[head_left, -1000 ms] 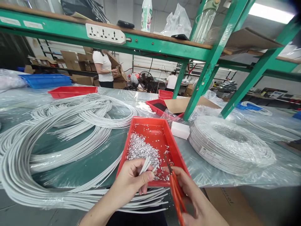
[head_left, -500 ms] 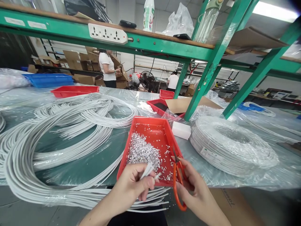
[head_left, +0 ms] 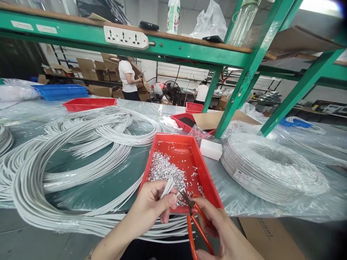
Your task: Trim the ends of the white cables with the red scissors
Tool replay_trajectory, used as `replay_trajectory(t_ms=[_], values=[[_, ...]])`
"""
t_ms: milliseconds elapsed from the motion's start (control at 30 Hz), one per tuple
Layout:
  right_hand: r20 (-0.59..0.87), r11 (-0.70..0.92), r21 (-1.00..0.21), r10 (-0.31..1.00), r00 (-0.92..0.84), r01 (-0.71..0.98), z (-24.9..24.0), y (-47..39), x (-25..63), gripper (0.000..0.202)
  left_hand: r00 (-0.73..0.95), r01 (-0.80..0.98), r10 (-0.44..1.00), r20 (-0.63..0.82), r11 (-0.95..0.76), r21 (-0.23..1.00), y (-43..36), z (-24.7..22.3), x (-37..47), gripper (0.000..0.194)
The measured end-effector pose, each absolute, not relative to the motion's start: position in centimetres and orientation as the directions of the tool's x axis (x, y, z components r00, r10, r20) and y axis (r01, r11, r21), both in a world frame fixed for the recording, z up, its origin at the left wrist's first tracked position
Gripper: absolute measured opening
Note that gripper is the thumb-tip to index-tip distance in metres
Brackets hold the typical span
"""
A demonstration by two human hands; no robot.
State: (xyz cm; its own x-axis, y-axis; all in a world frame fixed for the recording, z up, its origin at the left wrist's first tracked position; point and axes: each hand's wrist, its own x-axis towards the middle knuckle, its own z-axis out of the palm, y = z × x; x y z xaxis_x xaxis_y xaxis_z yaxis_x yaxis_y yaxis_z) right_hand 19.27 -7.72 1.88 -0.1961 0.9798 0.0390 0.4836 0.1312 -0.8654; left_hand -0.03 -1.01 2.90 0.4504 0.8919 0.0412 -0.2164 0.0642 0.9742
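Note:
Between the fingers and thumb of my left hand is a small bunch of white cable ends, pointing up and away. My right hand grips orange-handled scissors, with their handles spread apart. The blade tips are right beside the cable ends; whether they touch a cable I cannot tell. Both hands are over the near end of a red tray, which contains many small silvery pieces. Long white cables run in a bundle along the table's front edge and behind my left wrist.
Large loops of white cable cover the table's left side. A wrapped cable coil and a small white box stand right of the tray. A green shelf frame crosses overhead. Two people are in the background.
The scissors have moved left from the tray's right edge to the cable ends, and their handles have spread. My left hand stays nearly in place with the cables. The view has shifted slightly.

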Motion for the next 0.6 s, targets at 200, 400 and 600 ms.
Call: replay_trajectory(t_ms=[200,400,600], values=[[-0.006,0.134,-0.831,0.968,-0.249,0.541,1.4,-7.7,20.0,0.066,0.472,-0.159,0.879,0.074,0.002,0.987,-1.1,2.8,0.0,0.031],[0.216,0.241,-0.93,0.969,-0.116,0.276,1.4,-6.1,20.1,0.052,0.464,-0.156,0.879,0.112,-0.043,0.987,-1.5,3.1,-0.4,0.029],[0.21,0.211,-0.977,0.973,-0.095,0.009,2.1,-5.8,18.1,0.045,0.399,-0.134,0.914,0.07,-0.017,0.991,-1.5,3.0,-0.2,0.031]])
